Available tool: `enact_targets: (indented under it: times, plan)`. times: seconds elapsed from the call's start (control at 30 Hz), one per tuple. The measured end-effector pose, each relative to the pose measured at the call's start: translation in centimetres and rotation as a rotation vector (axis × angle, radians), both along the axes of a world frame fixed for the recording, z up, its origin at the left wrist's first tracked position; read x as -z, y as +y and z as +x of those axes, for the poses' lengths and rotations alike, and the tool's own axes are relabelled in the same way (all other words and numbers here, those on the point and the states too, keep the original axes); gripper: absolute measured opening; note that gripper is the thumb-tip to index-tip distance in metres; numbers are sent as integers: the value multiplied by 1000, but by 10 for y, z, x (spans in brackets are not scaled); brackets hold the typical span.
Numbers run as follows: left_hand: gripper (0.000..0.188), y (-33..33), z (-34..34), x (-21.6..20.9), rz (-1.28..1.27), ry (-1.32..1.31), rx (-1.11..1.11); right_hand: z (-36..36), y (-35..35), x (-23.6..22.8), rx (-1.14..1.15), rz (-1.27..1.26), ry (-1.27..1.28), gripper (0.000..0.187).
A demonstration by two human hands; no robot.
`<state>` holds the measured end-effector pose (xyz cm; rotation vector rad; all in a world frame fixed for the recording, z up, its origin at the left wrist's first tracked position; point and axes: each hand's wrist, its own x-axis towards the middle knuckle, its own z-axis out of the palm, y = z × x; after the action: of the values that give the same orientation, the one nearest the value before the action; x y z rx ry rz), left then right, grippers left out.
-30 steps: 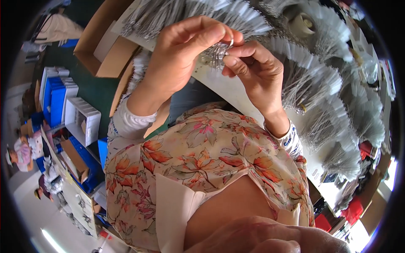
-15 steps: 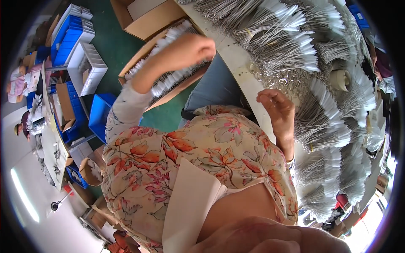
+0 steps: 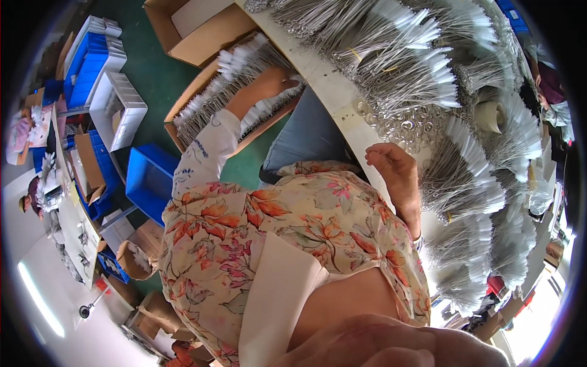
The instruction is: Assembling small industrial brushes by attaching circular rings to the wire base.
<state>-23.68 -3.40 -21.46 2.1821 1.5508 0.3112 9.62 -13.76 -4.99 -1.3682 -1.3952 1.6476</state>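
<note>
My left hand (image 3: 266, 87) reaches into a long cardboard box (image 3: 269, 131) of thin silver wires with white ends (image 3: 254, 55). Its fingers are curled near the box's right end, over the white ends there; what they hold, if anything, is hidden. My right hand (image 3: 396, 174) hovers at the table's edge, its fingers loosely bent and apart with nothing visible between them. Just beyond it lies a heap of small silver rings (image 3: 406, 125). Beside that hand, bundles of silver wires with white ends (image 3: 468, 168) cover the table (image 3: 324, 79).
Another open cardboard box (image 3: 208, 40) stands behind the filled one. On the left are a blue bin (image 3: 150, 177), a white crate (image 3: 122, 110) and blue crates (image 3: 88, 67). A roll of pale tape (image 3: 491, 116) sits among the bundles. Other people are at both edges of the view.
My left hand has gone down from above the filled box into it, its fist no longer raised. My right hand has shifted slightly towards me. The view has tilted a little.
</note>
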Motion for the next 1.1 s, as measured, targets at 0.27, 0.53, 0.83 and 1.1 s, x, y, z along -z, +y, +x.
enact_targets:
  times: [0.27,0.53,0.83,1.1]
  plan:
    - [26,32,21,-209,-792,-410,367,45,18,-24,16,258,-33,10]
    - [24,178,133,-303,-405,-363,395,154,17,-91,344,446,-281,12]
    - [20,374,178,-149,-180,-200,-251,278,48,-102,647,554,-684,18]
    - [13,354,204,-156,-153,-351,-376,307,122,-75,701,624,-1029,26]
